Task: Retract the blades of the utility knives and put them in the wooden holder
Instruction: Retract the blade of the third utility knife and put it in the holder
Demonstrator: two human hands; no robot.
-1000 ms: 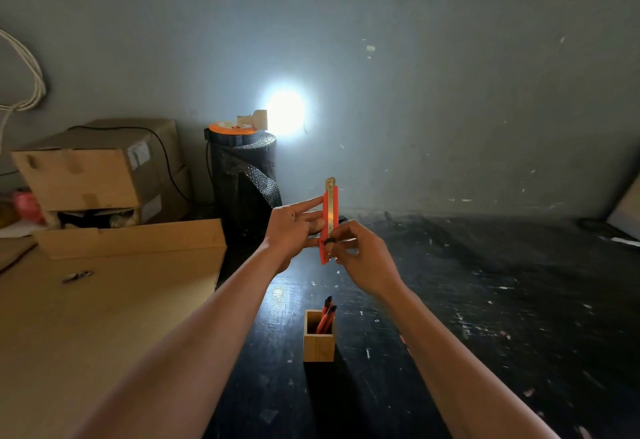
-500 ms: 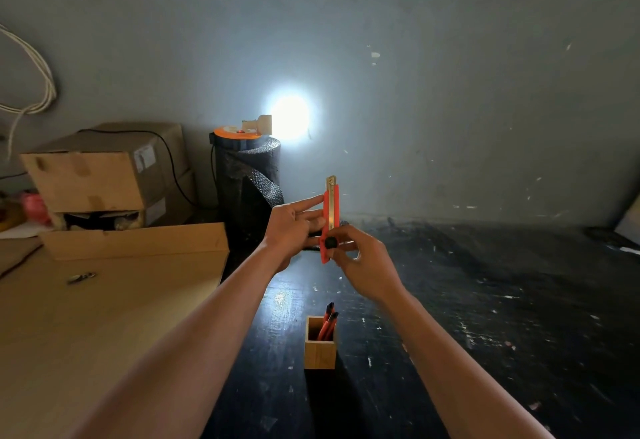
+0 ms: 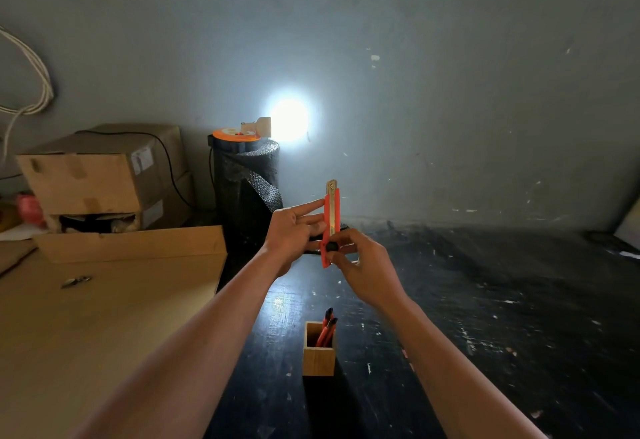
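Both hands raised above the dark, paint-flecked counter [image 3: 485, 317], sharing one slim orange utility knife [image 3: 330, 223] held upright. Left hand [image 3: 294, 234] bracing the knife's left edge, index finger stretched along the upper body, remaining fingers loosely curled behind the handle. Right hand [image 3: 360, 265] pinching the lower end, thumb pressed on the black slider knob [image 3: 331, 247]. Brass-coloured blade tip [image 3: 331, 185] poking just past the top of the orange casing, so not fully retracted.

Compared with half a second ago: same grip, same upright pose, hardly any visible change in blade length; slider knob sitting at about the same low spot on the handle.

Small square wooden holder [image 3: 318, 357] standing on the counter directly below the hands, well apart from them, with two orange knives with black ends [image 3: 327, 329] leaning inside, same as before.

On the left, pale wooden board [image 3: 86, 317] with a small metal piece [image 3: 75, 281] lying on it, stacked cardboard boxes [image 3: 100, 175] behind, black bubble-wrap roll [image 3: 247, 192] beside them, bright lamp glare [image 3: 289, 119] on the grey wall.
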